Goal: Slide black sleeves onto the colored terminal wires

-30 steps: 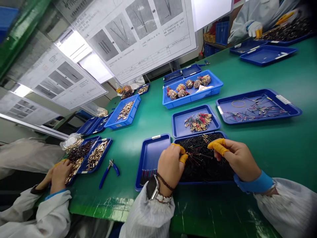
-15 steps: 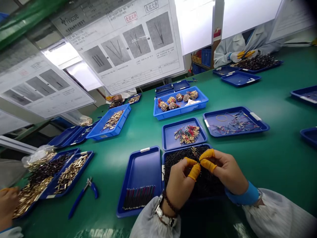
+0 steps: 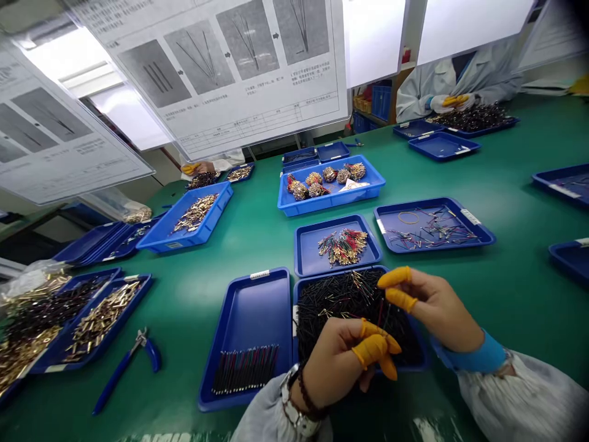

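My left hand (image 3: 345,362), in yellow finger cots, is closed in a pinch low over a blue tray (image 3: 422,361) of short black tubes (image 3: 317,301). My right hand (image 3: 437,307), also in finger cots, pinches above the tray's right side. A thin wire (image 3: 381,314) appears to run between both sets of fingertips; its ends are hard to make out. Several gold-tipped wires (image 3: 361,283) lie on the black tubes. To the left, a blue tray (image 3: 255,307) bears a neat row of black-sleeved wires (image 3: 246,371).
Behind the tubes stands a tray (image 3: 304,239) of coloured gold-tipped wires, with a tray (image 3: 400,245) of loose wires at right. A blue bin (image 3: 331,201) holds wire bundles. Blue-handled cutters (image 3: 124,368) lie left. Instruction sheets (image 3: 257,110) hang overhead. Co-workers' hands (image 3: 455,101) show at the back.
My hands have moved apart: the left came down and nearer, the right shifted slightly right. The view has turned a little, and the co-worker's hand at far left is out of view.
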Demonstrator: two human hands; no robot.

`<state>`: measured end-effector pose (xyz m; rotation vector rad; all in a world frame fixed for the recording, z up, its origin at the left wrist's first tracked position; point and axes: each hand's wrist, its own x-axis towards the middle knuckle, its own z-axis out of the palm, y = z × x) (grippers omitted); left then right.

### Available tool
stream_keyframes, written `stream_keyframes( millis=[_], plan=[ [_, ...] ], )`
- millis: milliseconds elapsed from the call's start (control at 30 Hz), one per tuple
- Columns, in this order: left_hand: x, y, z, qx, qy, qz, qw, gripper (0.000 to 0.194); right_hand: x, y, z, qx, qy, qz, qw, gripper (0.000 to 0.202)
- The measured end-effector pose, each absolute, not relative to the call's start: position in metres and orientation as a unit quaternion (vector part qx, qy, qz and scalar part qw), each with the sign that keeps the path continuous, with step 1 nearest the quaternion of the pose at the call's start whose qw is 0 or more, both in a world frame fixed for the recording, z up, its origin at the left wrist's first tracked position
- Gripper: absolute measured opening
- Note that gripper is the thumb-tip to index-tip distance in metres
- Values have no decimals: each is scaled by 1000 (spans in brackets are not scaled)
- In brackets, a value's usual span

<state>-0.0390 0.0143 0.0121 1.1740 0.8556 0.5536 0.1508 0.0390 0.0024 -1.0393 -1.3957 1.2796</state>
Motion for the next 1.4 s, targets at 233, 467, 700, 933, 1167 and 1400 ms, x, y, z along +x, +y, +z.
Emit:
stream_keyframes(
  millis=[233,467,700,933,1167,1400],
  plan=[
    [-34,13,8,601,462,294,583,28,146,37,0,-409,-541,564,471,13],
    [-32,10,12,735,489,281,376,31,139,33,2,-431,-557,539,463,2],
    [-32,5,5,765,497,322,253,35,135,34,-16,-508,-538,414,530,7],
    [-35,3,2,772,499,305,249,38,152,41,-13,-510,-491,419,569,11],
    [-33,4,-3,784,484,295,255,33,128,33,-3,-497,-589,465,434,10],
    [-34,4,-1,783,488,312,227,34,122,29,-9,-516,-599,378,482,10]
  ],
)
